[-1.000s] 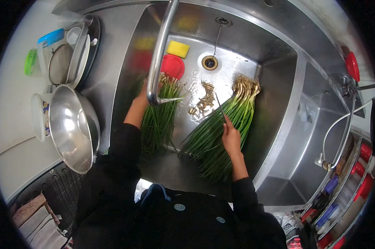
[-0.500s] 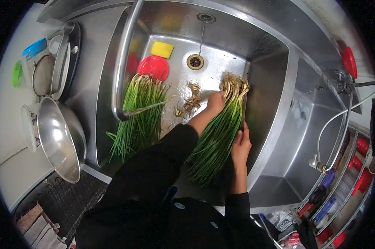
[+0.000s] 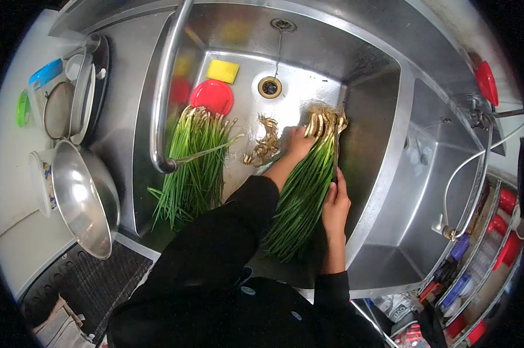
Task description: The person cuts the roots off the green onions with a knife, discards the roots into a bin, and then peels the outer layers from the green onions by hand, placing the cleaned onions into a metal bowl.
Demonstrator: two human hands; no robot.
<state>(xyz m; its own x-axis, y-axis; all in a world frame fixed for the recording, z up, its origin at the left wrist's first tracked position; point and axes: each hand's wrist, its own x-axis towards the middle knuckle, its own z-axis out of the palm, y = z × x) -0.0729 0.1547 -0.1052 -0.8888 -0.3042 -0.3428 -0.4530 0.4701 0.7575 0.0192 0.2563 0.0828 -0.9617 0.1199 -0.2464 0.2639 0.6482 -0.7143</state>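
Note:
In the sink [image 3: 239, 188], a big bunch of green onions [image 3: 299, 214] lies on the right, its pale roots toward the far wall. My left hand [image 3: 299, 144] is closed around the bunch just below the white bulbs. My right hand [image 3: 336, 210] grips a knife [image 3: 335, 151], its blade lying along the right edge of the bunch with the tip up by the bulbs. Trimmed roots [image 3: 266, 139] are heaped left of my left hand. A second pile of green onions [image 3: 192, 168], with pale ends bare of roots, rests at the sink's left side.
A yellow sponge [image 3: 222, 71] and red lid [image 3: 213, 97] sit near the drain [image 3: 269, 87]. The faucet spout [image 3: 163, 116] arches over the left pile. A steel bowl [image 3: 82, 197] and strainer [image 3: 59, 110] stand left; a second basin [image 3: 418, 185] is on the right.
The knife has come up beside the bulbs, its blade now plainly visible. My left hand has shifted slightly on the bunch, its fingers spread more over the stems. The view has shifted slightly.

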